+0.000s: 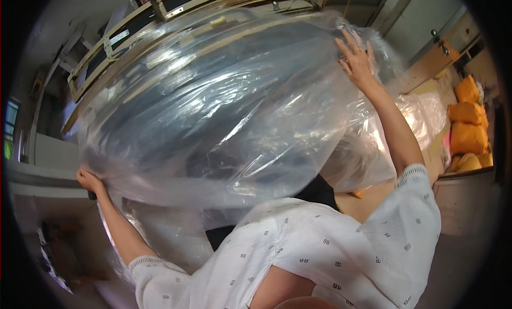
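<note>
A large sheet of clear plastic (229, 127) billows in front of me, creased and shiny, spread between my two arms. At its lower left corner my left hand (88, 180) is closed, with the fingers curled at the plastic's edge. A small dark thing (92, 195) shows just under that hand; its kind is not clear. My right hand (356, 58) lies against the plastic at the upper right, fingers stretched and spread apart. Whether the plastic is a single layer or a bag, I cannot tell.
Behind the plastic runs a long wooden frame (88, 74) with metal brackets. More clear plastic (421, 114) lies at the right. Several orange bundles (467, 133) are stacked at the far right. A door handle (440, 41) shows at the upper right.
</note>
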Demonstrator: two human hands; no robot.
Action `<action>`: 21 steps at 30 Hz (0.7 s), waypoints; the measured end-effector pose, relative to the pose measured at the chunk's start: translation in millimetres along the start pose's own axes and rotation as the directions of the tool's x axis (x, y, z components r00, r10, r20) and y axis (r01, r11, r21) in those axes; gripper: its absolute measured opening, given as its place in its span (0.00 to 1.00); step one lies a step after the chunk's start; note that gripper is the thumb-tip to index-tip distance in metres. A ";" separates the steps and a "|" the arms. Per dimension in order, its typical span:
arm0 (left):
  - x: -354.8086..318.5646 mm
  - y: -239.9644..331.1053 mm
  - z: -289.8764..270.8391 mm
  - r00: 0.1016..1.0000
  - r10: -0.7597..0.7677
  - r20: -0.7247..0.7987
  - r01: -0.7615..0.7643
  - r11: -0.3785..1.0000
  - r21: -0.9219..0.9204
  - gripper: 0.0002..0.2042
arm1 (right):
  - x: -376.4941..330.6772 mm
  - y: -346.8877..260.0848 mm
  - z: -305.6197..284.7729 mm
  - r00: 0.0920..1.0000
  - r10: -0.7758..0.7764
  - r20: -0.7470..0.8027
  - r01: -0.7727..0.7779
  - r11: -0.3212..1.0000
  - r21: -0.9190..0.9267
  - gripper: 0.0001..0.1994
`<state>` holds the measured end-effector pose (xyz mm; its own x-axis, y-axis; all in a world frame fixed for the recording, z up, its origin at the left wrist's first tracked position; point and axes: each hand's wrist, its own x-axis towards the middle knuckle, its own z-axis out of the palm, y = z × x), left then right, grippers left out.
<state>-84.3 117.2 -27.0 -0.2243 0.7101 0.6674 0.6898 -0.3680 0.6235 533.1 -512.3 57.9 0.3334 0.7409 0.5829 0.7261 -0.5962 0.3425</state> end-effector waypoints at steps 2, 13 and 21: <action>3.4 -8.8 -13.6 0.999 0.005 0.053 -0.008 0.999 0.053 0.16 | -13.7 9.8 49.3 0.988 0.141 0.061 -0.152 0.956 0.250 0.20; -10.4 -1.2 -29.2 0.992 0.041 0.118 -0.057 0.990 0.129 0.12 | 25.3 -24.0 56.6 0.958 0.276 -0.084 -0.242 0.928 0.283 0.26; 3.1 -21.8 -30.6 0.985 0.146 0.093 -0.162 0.966 0.201 0.13 | 21.0 9.0 88.2 0.967 0.186 0.176 -0.255 0.646 0.719 0.17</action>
<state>-121.1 109.0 -26.0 -0.0558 0.7016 0.7103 0.8412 -0.3502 0.4120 599.6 -474.9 8.2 0.5633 0.6596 0.4976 0.8165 -0.3520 -0.4577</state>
